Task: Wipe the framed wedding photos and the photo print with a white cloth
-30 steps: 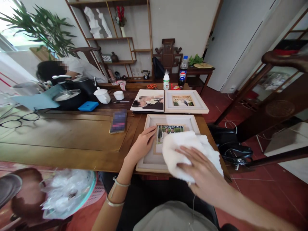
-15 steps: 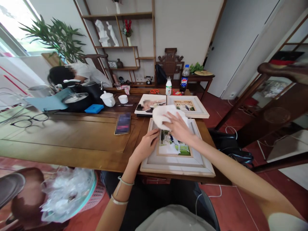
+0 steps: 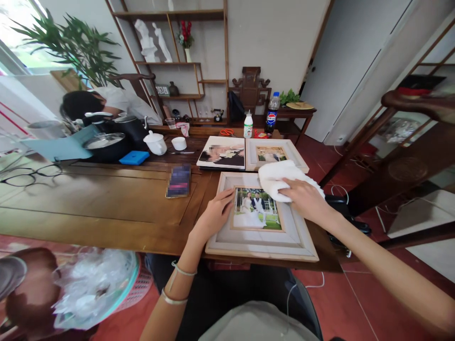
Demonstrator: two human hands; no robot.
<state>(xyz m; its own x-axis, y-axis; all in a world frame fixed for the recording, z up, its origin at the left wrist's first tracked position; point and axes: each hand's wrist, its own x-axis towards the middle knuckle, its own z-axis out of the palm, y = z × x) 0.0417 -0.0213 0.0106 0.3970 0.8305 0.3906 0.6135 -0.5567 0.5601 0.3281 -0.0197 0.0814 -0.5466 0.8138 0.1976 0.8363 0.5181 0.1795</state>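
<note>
A pale picture frame with a wedding photo lies flat at the table's front edge. My left hand rests on the frame's left side, fingers stretched out and touching near the photo's edge. Bunched under my right hand is a white cloth, gripped over the frame's upper right corner. Behind it lies a second pale picture frame, partly covered by the cloth. A photo board or album sits to its left.
On the wooden table are a phone, glasses, a blue box, a white teapot, a white bottle and a cola bottle. A person leans at the far left. A lined basket stands below.
My right hand has moved the cloth rightward, from the frame's top middle to its upper right corner, uncovering the photo. My left hand stays on the frame's left side.
</note>
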